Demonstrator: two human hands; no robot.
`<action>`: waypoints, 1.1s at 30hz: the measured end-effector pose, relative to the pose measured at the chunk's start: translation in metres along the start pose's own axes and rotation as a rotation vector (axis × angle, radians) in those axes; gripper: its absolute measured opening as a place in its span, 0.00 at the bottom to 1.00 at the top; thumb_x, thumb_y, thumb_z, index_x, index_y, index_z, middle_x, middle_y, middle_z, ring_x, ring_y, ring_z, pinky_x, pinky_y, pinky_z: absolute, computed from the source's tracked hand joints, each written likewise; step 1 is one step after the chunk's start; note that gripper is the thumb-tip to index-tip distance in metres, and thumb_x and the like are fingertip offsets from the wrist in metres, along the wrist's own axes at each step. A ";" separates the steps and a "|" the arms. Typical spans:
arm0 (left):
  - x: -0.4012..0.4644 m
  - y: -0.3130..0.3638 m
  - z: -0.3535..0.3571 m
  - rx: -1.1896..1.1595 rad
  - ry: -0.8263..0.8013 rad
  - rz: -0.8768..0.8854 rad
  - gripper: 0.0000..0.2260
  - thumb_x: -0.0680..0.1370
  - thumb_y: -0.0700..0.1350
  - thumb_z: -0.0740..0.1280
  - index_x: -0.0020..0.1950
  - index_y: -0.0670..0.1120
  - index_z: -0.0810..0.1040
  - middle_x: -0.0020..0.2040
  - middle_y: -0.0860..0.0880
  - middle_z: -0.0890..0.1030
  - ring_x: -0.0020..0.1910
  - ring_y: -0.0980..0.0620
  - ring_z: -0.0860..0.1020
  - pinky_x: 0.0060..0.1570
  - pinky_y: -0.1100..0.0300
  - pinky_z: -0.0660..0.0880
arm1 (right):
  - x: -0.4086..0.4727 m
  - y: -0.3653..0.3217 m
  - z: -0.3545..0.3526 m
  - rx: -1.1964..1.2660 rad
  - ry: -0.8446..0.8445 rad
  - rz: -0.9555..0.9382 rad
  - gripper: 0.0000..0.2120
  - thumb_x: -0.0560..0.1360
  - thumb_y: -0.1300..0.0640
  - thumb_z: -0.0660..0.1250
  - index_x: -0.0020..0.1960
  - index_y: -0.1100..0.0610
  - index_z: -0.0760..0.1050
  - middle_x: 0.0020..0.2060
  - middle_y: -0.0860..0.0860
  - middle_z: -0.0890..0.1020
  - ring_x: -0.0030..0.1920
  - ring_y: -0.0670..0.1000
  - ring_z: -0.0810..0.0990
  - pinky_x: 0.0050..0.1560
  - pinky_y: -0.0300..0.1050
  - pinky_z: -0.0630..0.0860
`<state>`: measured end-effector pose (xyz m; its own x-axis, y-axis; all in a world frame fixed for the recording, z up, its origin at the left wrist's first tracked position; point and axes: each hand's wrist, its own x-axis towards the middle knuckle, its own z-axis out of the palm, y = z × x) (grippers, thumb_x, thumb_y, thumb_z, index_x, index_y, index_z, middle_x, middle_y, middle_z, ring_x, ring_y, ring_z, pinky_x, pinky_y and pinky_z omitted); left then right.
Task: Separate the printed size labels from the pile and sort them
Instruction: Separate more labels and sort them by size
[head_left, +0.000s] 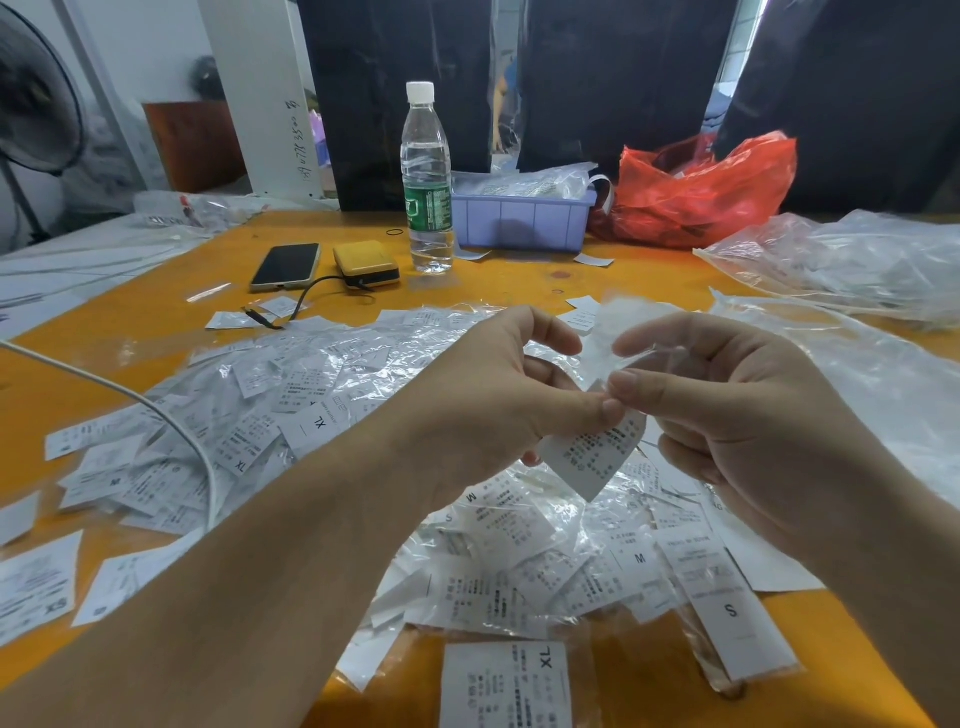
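From the head view, both hands met above the middle of the pile (322, 410), and the thing the next move hung on sat right between them. The left hand (483, 410) had its thumb and fingers closed on the upper corner of a printed label (592, 457). The right hand (727, 410) pinched at that same corner with thumb tip and forefinger, touching the left thumb, and also seemed to hold a clear plastic sleeve (639, 332) that rose blurred above the pinch (its edges were too smeared to say exactly where it ended).

The label hung down and slightly rightward from the shared grip, its long axis tilted, with the free lower corner pointing toward the pile below. Its size letter was not readable from here. So both hands were equally near; the label lay under the grip and the sleeve above it, and pulling them apart along that line looked like the step in hand.

Below and to either side of the grip lay loose labels marked XL, M and S, many in plastic. Well beyond the grip stood a water bottle (426, 176) and a purple tray (519, 221).
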<state>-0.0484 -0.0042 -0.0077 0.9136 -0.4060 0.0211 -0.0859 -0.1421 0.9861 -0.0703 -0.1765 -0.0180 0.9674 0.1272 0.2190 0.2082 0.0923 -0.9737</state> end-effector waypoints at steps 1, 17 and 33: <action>0.000 0.000 0.000 0.005 -0.005 0.000 0.17 0.69 0.40 0.76 0.53 0.50 0.73 0.30 0.52 0.80 0.30 0.56 0.78 0.27 0.62 0.70 | 0.000 0.000 0.000 -0.005 0.001 -0.001 0.10 0.64 0.62 0.73 0.45 0.58 0.79 0.24 0.49 0.77 0.18 0.42 0.60 0.20 0.34 0.57; 0.000 -0.001 -0.002 -0.034 0.119 0.048 0.15 0.70 0.42 0.76 0.52 0.49 0.74 0.34 0.50 0.80 0.31 0.54 0.78 0.25 0.63 0.70 | 0.001 -0.001 -0.001 -0.035 0.011 0.042 0.15 0.62 0.60 0.74 0.48 0.60 0.79 0.21 0.45 0.72 0.19 0.44 0.57 0.20 0.36 0.55; -0.003 0.000 0.005 0.030 0.047 0.027 0.10 0.81 0.44 0.64 0.42 0.44 0.78 0.30 0.50 0.80 0.24 0.56 0.72 0.25 0.64 0.68 | 0.002 -0.003 -0.002 0.009 0.205 -0.016 0.15 0.63 0.60 0.73 0.50 0.59 0.78 0.20 0.45 0.70 0.19 0.44 0.57 0.19 0.36 0.57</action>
<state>-0.0532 -0.0070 -0.0084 0.9282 -0.3677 0.0563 -0.1223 -0.1588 0.9797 -0.0692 -0.1790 -0.0146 0.9732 -0.0784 0.2160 0.2233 0.1015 -0.9694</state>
